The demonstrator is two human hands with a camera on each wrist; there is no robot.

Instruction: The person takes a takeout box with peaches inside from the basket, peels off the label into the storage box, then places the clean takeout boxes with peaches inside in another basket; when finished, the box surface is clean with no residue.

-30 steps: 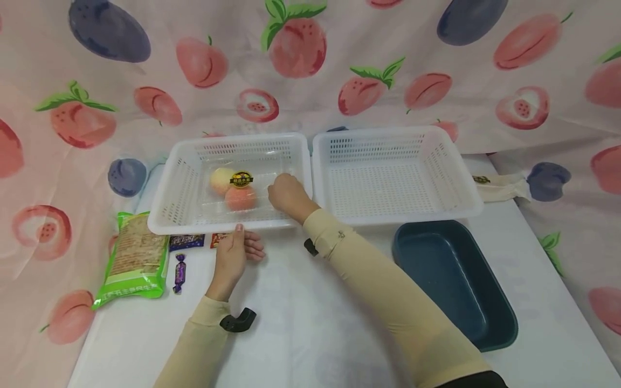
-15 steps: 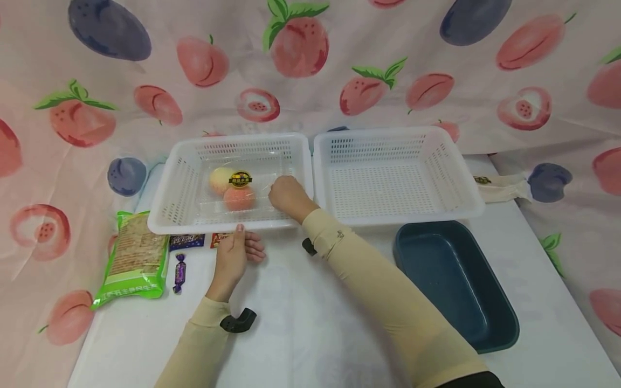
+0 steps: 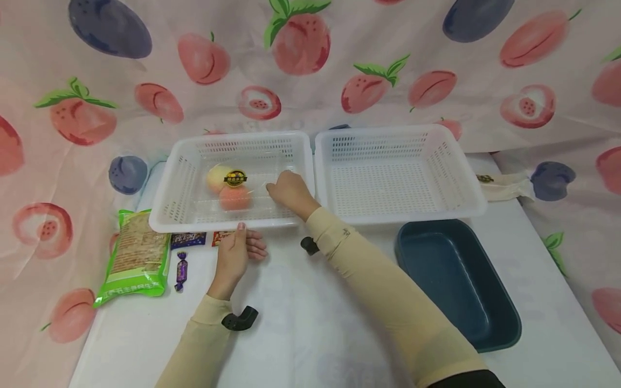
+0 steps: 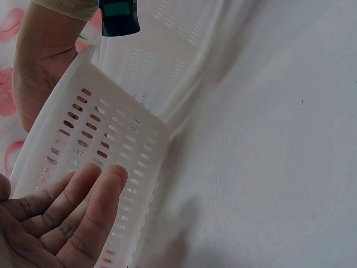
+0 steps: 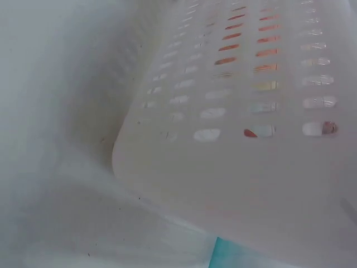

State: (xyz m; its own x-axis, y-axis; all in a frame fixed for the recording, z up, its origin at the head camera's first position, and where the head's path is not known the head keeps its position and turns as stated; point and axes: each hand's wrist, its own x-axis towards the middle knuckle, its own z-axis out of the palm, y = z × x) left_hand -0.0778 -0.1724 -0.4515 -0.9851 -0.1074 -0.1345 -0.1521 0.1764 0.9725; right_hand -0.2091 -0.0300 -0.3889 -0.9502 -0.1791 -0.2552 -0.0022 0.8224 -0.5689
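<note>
On the white table, head view: right hand (image 3: 287, 191) reaches inside the left basket (image 3: 167, 215), gripping the clear fruit box (image 3: 233, 186) by its edge.
Left hand (image 3: 237, 249): fingers loosely straight against the basket's front wall.
Left wrist view only: fingers (image 4: 83, 206) flat on the slotted wall.
Right wrist view: blurred basket wall, hand unseen.
Around: empty basket (image 3: 398, 178), blue tub (image 3: 456, 285), green snack packet (image 3: 136, 256), purple candy (image 3: 181, 269).
</note>
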